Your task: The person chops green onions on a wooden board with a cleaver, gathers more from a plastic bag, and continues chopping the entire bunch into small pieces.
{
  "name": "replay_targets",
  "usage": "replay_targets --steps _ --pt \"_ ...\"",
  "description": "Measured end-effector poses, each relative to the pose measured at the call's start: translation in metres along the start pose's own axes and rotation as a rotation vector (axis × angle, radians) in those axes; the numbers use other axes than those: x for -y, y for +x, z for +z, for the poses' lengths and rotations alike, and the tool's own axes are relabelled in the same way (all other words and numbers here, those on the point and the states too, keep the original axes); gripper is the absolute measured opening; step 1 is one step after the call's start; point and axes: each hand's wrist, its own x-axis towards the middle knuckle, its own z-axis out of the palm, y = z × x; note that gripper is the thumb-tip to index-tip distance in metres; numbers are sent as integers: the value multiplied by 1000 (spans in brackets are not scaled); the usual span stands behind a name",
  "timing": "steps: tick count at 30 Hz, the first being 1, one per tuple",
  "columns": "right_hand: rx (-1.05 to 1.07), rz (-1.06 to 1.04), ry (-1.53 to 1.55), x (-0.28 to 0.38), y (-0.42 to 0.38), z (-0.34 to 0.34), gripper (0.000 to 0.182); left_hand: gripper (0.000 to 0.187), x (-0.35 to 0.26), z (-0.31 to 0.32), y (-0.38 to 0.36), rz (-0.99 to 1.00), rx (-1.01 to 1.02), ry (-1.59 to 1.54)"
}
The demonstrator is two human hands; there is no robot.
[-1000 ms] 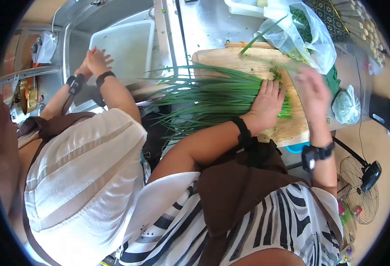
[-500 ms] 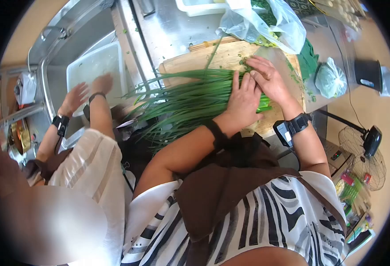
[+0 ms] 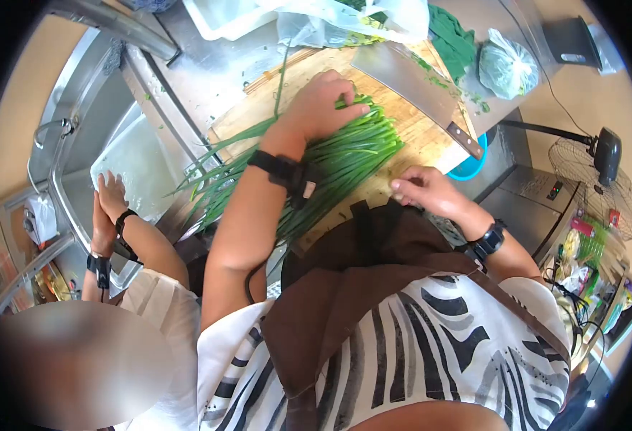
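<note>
A thick bundle of long green chives point(image 3: 330, 161) lies across the wooden cutting board point(image 3: 431, 161), its bunched ends toward the right and its loose tips toward the left. My left hand point(image 3: 323, 108) is on the far side of the bundle, fingers curled on the stalks near those ends. Close to the board's near edge, my right hand point(image 3: 427, 190) is closed, thumb against curled fingers; whatever they may pinch is too small to make out. Behind the chives a cleaver point(image 3: 409, 86) rests flat on the board, wooden handle to the right.
At the left, a co-worker's hands point(image 3: 107, 208) are over a white tub point(image 3: 132, 169) in the sink point(image 3: 71, 165). A plastic bag point(image 3: 308, 29), a green cloth point(image 3: 449, 43) and a tied bag point(image 3: 506, 65) lie behind the board. A blue basin point(image 3: 470, 169) and fan point(image 3: 596, 183) are at right.
My left hand has moved left and away from me along the bundle. My right hand has left the stalk ends and come back to the board's near edge. The cleaver is now uncovered.
</note>
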Motion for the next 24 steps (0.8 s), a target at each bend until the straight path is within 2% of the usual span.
replay_targets --steps 3,6,9,11,14,18,20,24 --pt "-11 62 -101 -4 10 15 39 36 3 -4 2 -3 116 26" --pt "-31 55 93 4 21 21 40 43 -2 -9 4 -22 186 13" --pt "-29 -9 292 5 37 29 43 45 1 -8 10 71 225 87" --pt "-114 59 374 14 37 38 44 45 1 0 8 -11 220 -34" --pt "-156 -51 456 13 41 47 48 44 -4 5 2 -64 249 -49" --pt "-175 1 576 16 49 47 48 43 -9 13 -10 -96 233 -155" --pt "-174 -59 733 15 59 49 45 39 -13 18 -14 -90 216 -178" --pt "-199 -114 770 18 75 46 38 32 -18 21 -21 -166 183 -234"
